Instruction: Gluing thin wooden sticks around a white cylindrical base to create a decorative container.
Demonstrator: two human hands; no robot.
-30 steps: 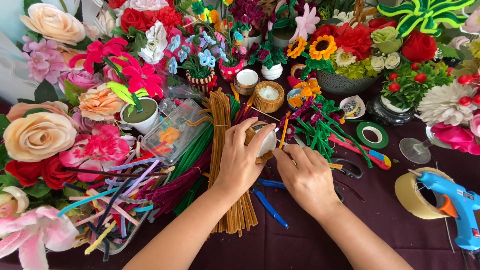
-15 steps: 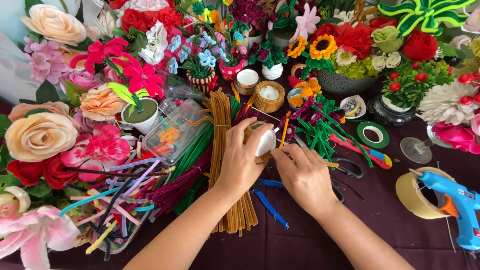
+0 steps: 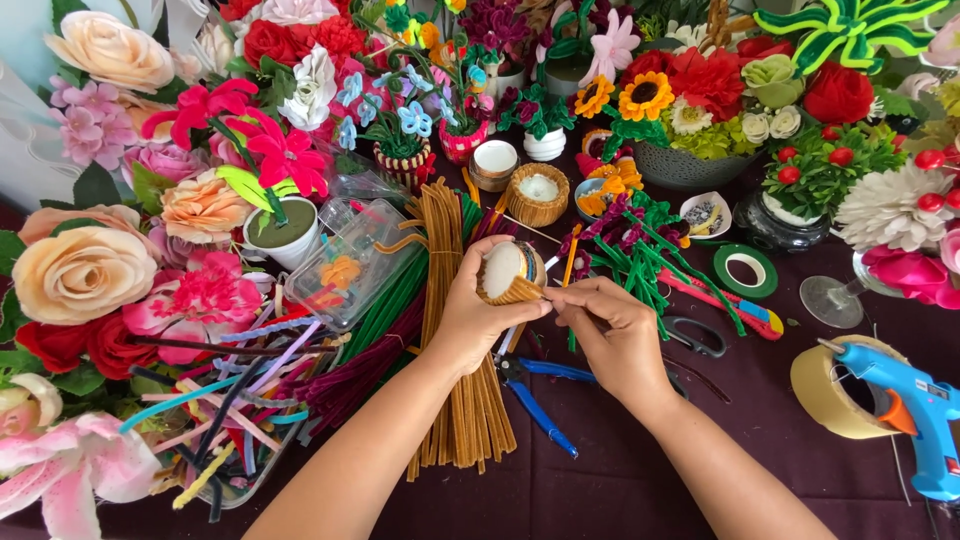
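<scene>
head view:
left hand point(image 3: 478, 318): closed around a small round pot point(image 3: 508, 272), tilted, held above the surface point(image 3: 620, 480).
right hand point(image 3: 612, 330): fingertips pinched on the tan wrap at the pot's lower rim.
below hands: tan stem bundle point(image 3: 462, 400), blue-handled pliers point(image 3: 535, 395).
right edge: blue glue gun point(image 3: 905, 410), tape roll point(image 3: 825, 395).

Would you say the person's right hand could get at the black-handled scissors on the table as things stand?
Probably yes. The scissors lie in the open on the dark cloth just beside the right hand, with nothing on top. That hand is pinching at the small wrapped pot held by the left hand, so it must let go first.
</scene>
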